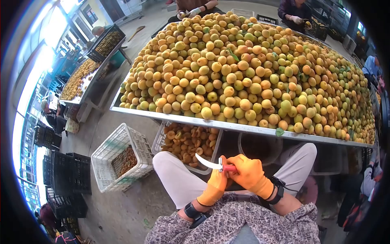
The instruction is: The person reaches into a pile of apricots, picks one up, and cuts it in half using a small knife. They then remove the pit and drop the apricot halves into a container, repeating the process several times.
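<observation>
My right hand [250, 173], in an orange glove, is closed round the red handle of a curved knife [208, 163]. The blade points left and slightly up, over my lap. My left hand [215, 188], also in an orange glove, is closed right beside it, under the base of the blade. Whatever sits inside the left fingers is hidden. Just beyond my knees, a large heap of whole apricots [227, 77] covers a metal-edged table [170, 114].
Below the table edge, a white crate [157, 142] holds halved apricots [187, 143]. A taller white crate [103, 162] at left contains brown pits [125, 161]. Black crates [67, 173] are stacked further left. Gloved co-workers [197, 6] sit across the table.
</observation>
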